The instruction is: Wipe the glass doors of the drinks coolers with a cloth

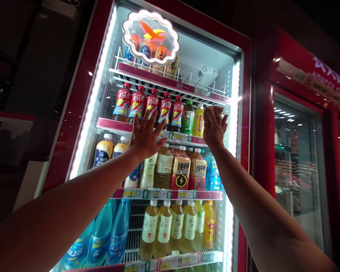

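Cloth up near the right-hand edge, open glass between my hands

I have the right hand [215, 130] raised to the upper right part of the glass door [225, 68], its fingers bent over a wadded cloth [211, 112] and holding it toward the pane. The cloth sits in front of the right end of the second shelf, just beside the yellow bottle [198, 119]. To its right I get a narrow margin: the bright light strip [235, 87], then the red frame [246, 94].

The left hand [145, 136] is spread wide, fingers apart and gripping nothing, before the red-capped bottles [138, 100]; I can't tell whether its palm touches the pane. Between the hands I have a clear stretch of glass, with the green-capped bottle [188, 117] behind it. Above them, open room runs up to the lit sign [151, 37]. The left light strip [95, 90] lies well apart from the left hand.
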`<state>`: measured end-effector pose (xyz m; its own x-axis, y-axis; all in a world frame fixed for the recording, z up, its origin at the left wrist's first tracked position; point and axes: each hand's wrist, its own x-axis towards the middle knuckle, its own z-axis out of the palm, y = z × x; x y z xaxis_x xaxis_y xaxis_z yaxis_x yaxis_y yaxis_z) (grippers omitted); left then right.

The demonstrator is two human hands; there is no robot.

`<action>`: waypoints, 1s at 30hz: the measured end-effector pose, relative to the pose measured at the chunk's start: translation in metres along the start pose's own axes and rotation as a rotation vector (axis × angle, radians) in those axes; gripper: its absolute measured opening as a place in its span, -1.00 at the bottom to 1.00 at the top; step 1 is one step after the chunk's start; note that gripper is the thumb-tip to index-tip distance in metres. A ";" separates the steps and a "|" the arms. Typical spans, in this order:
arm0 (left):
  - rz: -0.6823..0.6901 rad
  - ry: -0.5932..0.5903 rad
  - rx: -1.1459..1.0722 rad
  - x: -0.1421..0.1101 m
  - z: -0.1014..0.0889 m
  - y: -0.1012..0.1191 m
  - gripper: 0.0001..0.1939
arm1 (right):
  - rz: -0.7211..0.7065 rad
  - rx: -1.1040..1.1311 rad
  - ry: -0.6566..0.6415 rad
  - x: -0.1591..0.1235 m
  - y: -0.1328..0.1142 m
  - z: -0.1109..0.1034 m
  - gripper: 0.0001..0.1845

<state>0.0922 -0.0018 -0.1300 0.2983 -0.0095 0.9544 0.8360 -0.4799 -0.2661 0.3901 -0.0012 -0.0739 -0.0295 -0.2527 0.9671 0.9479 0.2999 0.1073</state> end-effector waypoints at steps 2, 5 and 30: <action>0.014 0.016 -0.013 0.000 0.000 -0.001 -0.31 | 0.000 0.004 -0.008 0.001 -0.010 0.006 -0.53; 0.032 0.024 -0.028 -0.001 0.000 -0.001 -0.32 | -0.130 0.036 -0.122 -0.003 -0.031 0.010 -0.52; -0.002 -0.060 -0.016 -0.017 -0.033 -0.040 -0.37 | -0.205 0.120 -0.236 -0.002 -0.107 0.025 -0.51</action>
<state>0.0384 -0.0117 -0.1314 0.3241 0.0435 0.9450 0.8294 -0.4936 -0.2617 0.2804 -0.0099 -0.0818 -0.3014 -0.1028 0.9479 0.8711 0.3745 0.3176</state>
